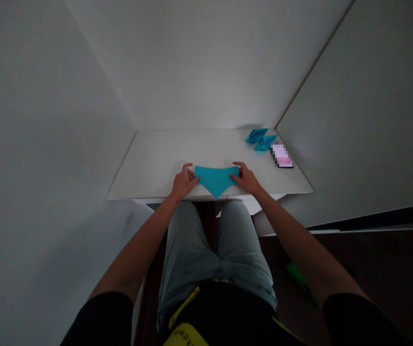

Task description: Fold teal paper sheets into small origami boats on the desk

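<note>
A blue sheet of folded paper (216,179) is held at the front of the white table, its straight edge away from me and a point toward my lap. My left hand (185,180) pinches its left end, thumb on top and fingers behind. At the right end, my right hand (244,178) grips the paper the same way, with the thumb on its face and the index finger over the far corner. The fingers under the paper are partly hidden.
Two folded blue paper shapes (264,142) sit at the table's back right. Beside them lies a phone (282,155) with a blurred, lit screen. The white table (156,154) is bounded by walls at the back and sides. Something green (298,276) lies on the dark floor.
</note>
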A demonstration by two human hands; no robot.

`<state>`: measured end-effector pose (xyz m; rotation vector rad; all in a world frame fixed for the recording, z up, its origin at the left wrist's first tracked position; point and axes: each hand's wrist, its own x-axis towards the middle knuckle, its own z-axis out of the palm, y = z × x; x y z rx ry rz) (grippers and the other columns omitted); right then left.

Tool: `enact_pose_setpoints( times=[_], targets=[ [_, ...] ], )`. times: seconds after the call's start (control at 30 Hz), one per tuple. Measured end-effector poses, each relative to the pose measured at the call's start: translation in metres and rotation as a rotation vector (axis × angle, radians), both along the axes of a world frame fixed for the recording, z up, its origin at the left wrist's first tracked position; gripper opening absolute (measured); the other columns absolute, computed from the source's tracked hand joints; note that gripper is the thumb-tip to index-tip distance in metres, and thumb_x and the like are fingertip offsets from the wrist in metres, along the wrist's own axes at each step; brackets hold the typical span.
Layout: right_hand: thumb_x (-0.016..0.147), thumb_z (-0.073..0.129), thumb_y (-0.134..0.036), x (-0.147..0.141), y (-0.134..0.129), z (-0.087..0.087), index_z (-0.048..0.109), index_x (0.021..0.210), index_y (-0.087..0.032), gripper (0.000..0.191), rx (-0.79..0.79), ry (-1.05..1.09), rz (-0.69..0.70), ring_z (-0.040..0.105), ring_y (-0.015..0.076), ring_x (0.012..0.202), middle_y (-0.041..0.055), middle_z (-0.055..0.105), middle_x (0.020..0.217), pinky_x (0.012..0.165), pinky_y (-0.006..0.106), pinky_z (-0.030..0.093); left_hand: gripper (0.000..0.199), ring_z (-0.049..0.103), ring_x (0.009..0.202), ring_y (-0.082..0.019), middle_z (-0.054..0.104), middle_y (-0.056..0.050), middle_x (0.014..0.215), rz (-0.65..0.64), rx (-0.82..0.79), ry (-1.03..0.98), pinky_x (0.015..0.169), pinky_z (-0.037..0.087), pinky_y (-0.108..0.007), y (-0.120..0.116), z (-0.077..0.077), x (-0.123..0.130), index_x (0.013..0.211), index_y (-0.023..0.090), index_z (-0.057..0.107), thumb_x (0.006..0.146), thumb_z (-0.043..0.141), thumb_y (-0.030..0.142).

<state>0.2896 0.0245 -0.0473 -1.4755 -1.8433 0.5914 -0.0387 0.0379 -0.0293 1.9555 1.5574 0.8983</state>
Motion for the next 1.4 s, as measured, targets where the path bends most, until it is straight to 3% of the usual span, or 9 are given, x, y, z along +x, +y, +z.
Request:
enact_pose_setpoints(
  times=[0.1,0.17,0.27,0.5,0.63,1.03,1.13,1.3,1.4],
  targets=[
    [0.090,0.073,-0.041,-0.001,-0.002,-0.011,0.055,0.155,-0.020,0.070,0.141,-0.092,-0.064,0.069,0.0315,0.102,0.0161,0.066,0.129,0.089,0.049,0.060,0.054,0.070,0.116,-0.032,0.071,-0.014,0.131,0.016,0.160,0.135,0.104,0.054,-0.050,-0.006,-0.009,0.000,0.139,0.021,0.065,0.089,0.079,0.033],
    [0.094,0.072,-0.039,-0.001,-0.006,-0.010,0.064,0.147,-0.023,0.057,0.219,-0.165,-0.011,0.065,0.0360,0.124,0.0186,0.059,0.149,0.105,0.055,0.055,0.039,0.064,0.133,-0.034,0.070,-0.013,0.140,-0.083,0.235,0.182,0.114,0.050,-0.054,-0.009,-0.010,-0.001,0.134,0.024,0.071,0.095,0.072,0.031],
    [0.106,0.059,-0.037,0.004,-0.015,-0.002,0.078,0.129,-0.029,0.031,0.223,-0.285,0.180,0.063,0.0345,0.134,0.0118,0.068,0.147,0.114,0.057,0.049,0.031,0.064,0.139,-0.030,0.075,-0.009,0.141,-0.305,0.228,0.212,0.120,0.047,-0.053,-0.013,-0.012,-0.005,0.128,0.028,0.077,0.104,0.058,0.026],
    [0.102,0.068,-0.057,0.028,-0.045,0.007,0.065,0.154,-0.032,0.057,0.198,-0.454,0.420,0.054,0.0379,0.148,0.0064,0.065,0.158,0.117,0.057,0.041,0.054,0.061,0.147,-0.028,0.067,-0.008,0.155,-0.552,0.198,0.318,0.132,0.035,-0.054,-0.031,-0.018,-0.036,0.150,0.031,0.067,0.100,0.070,0.052],
    [0.099,0.072,-0.057,0.038,-0.053,0.009,0.063,0.156,-0.035,0.062,0.182,-0.492,0.451,0.053,0.0396,0.144,0.0037,0.063,0.161,0.115,0.058,0.038,0.051,0.061,0.148,-0.026,0.066,-0.004,0.156,-0.609,0.178,0.327,0.131,0.036,-0.055,-0.033,-0.016,-0.045,0.151,0.035,0.065,0.103,0.067,0.050],
    [0.109,0.055,-0.052,0.034,-0.048,0.018,0.080,0.130,-0.038,0.036,0.097,-0.375,0.372,0.064,0.0330,0.118,0.0068,0.078,0.137,0.102,0.054,0.040,0.024,0.075,0.122,-0.027,0.083,-0.003,0.125,-0.544,0.124,0.166,0.113,0.049,-0.048,-0.019,-0.004,-0.026,0.117,0.033,0.083,0.100,0.073,0.047],
    [0.107,0.058,-0.056,0.032,-0.042,0.015,0.082,0.124,-0.035,0.036,0.065,-0.335,0.318,0.065,0.0331,0.114,0.0103,0.077,0.128,0.101,0.054,0.042,0.034,0.071,0.122,-0.029,0.080,-0.006,0.127,-0.467,0.071,0.160,0.112,0.050,-0.049,-0.015,0.000,-0.021,0.121,0.030,0.080,0.091,0.083,0.045],
    [0.098,0.070,-0.063,0.035,-0.031,0.006,0.070,0.144,-0.030,0.057,-0.023,-0.243,0.239,0.066,0.0339,0.113,0.0145,0.066,0.129,0.103,0.055,0.051,0.068,0.066,0.123,-0.035,0.063,-0.014,0.139,-0.322,-0.083,0.253,0.107,0.054,-0.053,-0.001,0.005,-0.014,0.133,0.023,0.072,0.073,0.095,0.048],
    [0.093,0.075,-0.062,0.039,-0.025,0.003,0.066,0.149,-0.028,0.065,-0.095,-0.207,0.238,0.067,0.0315,0.108,0.0141,0.061,0.131,0.104,0.055,0.055,0.066,0.065,0.121,-0.035,0.061,-0.013,0.138,-0.305,-0.163,0.296,0.107,0.054,-0.054,0.007,0.006,-0.011,0.124,0.024,0.074,0.068,0.097,0.051]
  ],
)
